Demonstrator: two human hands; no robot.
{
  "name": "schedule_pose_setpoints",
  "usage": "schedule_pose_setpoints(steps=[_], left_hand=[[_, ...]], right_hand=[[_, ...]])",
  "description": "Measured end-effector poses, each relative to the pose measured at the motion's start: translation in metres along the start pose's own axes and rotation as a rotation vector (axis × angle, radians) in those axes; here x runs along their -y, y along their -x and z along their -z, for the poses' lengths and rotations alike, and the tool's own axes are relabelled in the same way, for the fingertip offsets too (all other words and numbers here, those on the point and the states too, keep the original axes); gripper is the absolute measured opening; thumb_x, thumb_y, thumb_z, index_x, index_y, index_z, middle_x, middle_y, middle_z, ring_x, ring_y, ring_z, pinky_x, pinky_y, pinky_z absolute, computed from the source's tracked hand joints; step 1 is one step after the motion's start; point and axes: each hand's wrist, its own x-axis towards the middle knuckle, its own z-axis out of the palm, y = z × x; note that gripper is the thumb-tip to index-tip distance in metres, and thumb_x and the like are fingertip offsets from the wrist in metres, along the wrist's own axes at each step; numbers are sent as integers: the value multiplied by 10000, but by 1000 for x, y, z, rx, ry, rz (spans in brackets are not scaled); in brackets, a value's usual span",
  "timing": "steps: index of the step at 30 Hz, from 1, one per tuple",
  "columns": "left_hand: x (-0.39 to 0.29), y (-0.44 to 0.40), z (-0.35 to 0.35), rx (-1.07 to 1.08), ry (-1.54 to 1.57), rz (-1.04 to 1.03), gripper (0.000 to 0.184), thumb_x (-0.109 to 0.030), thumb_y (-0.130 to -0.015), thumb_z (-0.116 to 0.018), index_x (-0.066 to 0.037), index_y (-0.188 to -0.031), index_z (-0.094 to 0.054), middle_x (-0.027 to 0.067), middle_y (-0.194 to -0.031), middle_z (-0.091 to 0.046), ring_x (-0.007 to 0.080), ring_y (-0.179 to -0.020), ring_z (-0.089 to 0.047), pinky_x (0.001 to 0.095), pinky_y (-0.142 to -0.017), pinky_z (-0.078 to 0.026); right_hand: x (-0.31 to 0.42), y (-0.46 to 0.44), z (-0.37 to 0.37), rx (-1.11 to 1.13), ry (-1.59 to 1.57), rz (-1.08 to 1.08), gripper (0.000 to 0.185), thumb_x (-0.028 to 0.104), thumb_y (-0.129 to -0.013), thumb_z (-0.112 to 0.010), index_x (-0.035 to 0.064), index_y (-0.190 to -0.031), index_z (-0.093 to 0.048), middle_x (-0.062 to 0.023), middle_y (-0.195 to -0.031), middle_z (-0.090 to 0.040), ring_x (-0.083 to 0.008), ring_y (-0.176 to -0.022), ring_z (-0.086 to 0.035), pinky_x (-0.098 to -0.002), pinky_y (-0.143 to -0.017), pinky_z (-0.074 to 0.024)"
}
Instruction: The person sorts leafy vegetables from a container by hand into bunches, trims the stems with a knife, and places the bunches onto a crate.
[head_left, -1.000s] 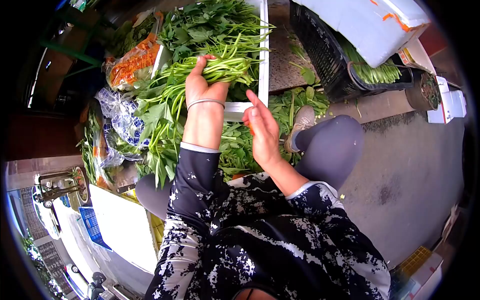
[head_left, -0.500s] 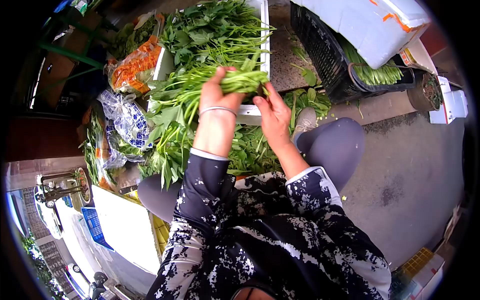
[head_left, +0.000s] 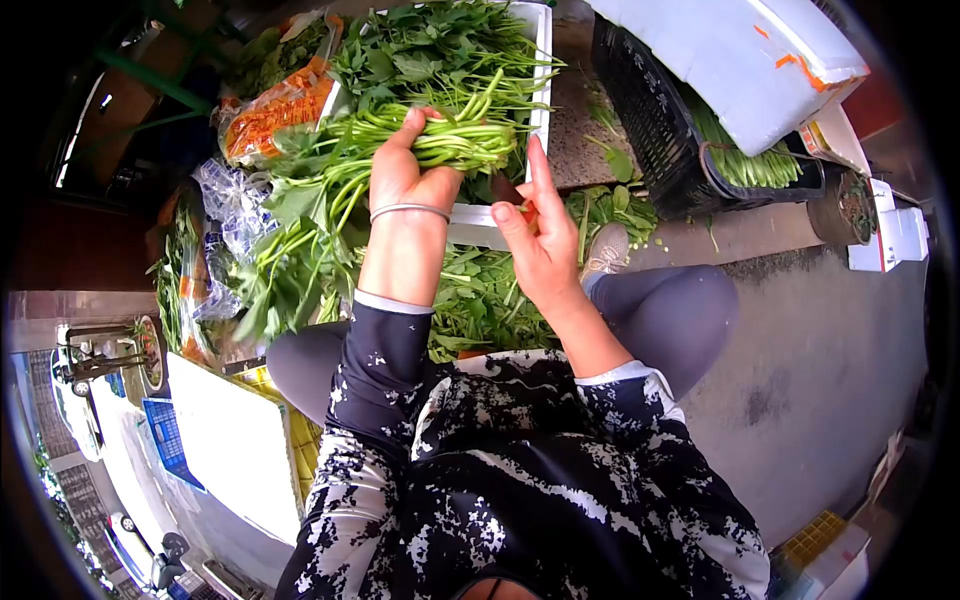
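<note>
A: Left hand (head_left: 402, 180), go.

B: Wrapped round a thick bunch of long, bright-green stems with broad leaves (head_left: 468, 140). Stem ends point right, leaves hang down to the left. Thin silver-coloured metal bangle (head_left: 412, 209) on that wrist.

A: Right hand (head_left: 547, 238)?

B: Curled on a small, dark brown, blade-like tool (head_left: 505, 188), bit of orange-red by the fingers. Index finger stretched out. Tool's just beside the stem ends; can't tell if they touch.

A: Where's the bunch?

B: Up off the ground, above the near end of a long, white, rectangular foam box (head_left: 542, 110). That's piled with dark-green leafy stems (head_left: 430, 60).

A: Below the hands?

B: Loose green leaves and stems (head_left: 480, 305), heaped between the person's knees.

A: Left of the box?

B: Clear plastic bag with orange print (head_left: 280, 115), then a crumpled clear plastic bag with blue print (head_left: 240, 205) nearer. Further out, a flat white panel (head_left: 230, 440) beside a blue plastic crate (head_left: 172, 440).

A: Right?

B: Black slatted plastic crate (head_left: 648, 130), pale-green stems (head_left: 755, 160) inside, white foam box with orange marks (head_left: 740, 60) over it. Grey concrete floor (head_left: 820, 340) past that.
</note>
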Motion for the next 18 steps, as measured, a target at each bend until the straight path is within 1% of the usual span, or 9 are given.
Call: schedule_pose_setpoints(steps=[4, 6, 8, 10, 12, 14, 15, 16, 18], left_hand=[[12, 3, 8, -45, -30, -4, 71, -88, -861, -461, -20, -868, -477, 74, -801, -511, 198, -750, -503, 439, -837, -398], [12, 2, 10, -50, -8, 1, 75, -91, -861, -462, -19, -875, -475, 75, -800, -511, 197, -739, -503, 439, -834, -400], [12, 5, 9, -84, 65, 28, 77, -100, -865, -449, -26, -874, -470, 74, -789, -509, 198, -729, -502, 477, -854, -384], [2, 18, 1, -60, 74, 12, 69, -95, -864, -439, -33, -870, -468, 73, -783, -506, 201, -729, -503, 499, -868, -367], [-16, 18, 3, 17, 102, 27, 60, -78, -863, -403, -53, -859, -458, 69, -774, -498, 205, -734, -504, 547, -906, -317], [-20, 24, -1, 34, 85, 6, 74, -74, -866, -382, -56, -858, -453, 63, -783, -494, 195, -763, -507, 547, -914, -308], [-18, 30, -4, -25, 71, -15, 79, -76, -868, -377, -55, -854, -452, 62, -787, -494, 190, -774, -508, 545, -914, -311], [-23, 26, 10, 127, 167, 119, 108, -69, -866, -364, -40, -890, -464, 93, -854, -519, 221, -808, -529, 529, -941, -296], [-19, 23, 14, 148, 180, 176, 104, -83, -868, -379, -34, -898, -465, 93, -847, -523, 223, -813, -527, 527, -942, -295]], right_hand=[[1, -12, -2, -40, -6, 24, 596, 249, -790, -600, 41, -1284, -340, -35, -676, -466, -125, -607, -445, -238, -568, -388], [-7, -15, 0, -69, 166, 317, 513, 214, -808, -576, 38, -1252, -391, -41, -728, -529, -116, -639, -475, -231, -586, -398], [-21, -14, 4, -181, 153, 297, 481, 203, -820, -560, 45, -1246, -403, -40, -797, -560, -107, -676, -491, -229, -603, -404], [-37, -15, 31, -383, -100, -4, 438, 190, -840, -534, 64, -1241, -415, -21, -862, -594, -70, -679, -491, -208, -584, -399], [-64, -13, 72, -419, -234, -337, 415, 193, -855, -515, 83, -1243, -413, 26, -781, -568, -22, -582, -419, -174, -495, -347], [-53, 3, 71, -301, -181, -438, 401, 199, -866, -501, 92, -1242, -412, 63, -694, -501, 2, -502, -298, -148, -430, -269], [-38, 5, 60, -198, -317, -380, 415, 206, -865, -504, 95, -1251, -402, 53, -776, -507, -11, -559, -343, -152, -485, -310], [-18, 5, 46, -105, -369, -364, 432, 198, -861, -510, 90, -1261, -388, 49, -800, -482, -25, -608, -365, -152, -537, -326], [-3, 2, 24, 122, -582, -310, 477, 189, -857, -516, 75, -1287, -343, 48, -764, -456, -31, -653, -382, -144, -587, -322]])
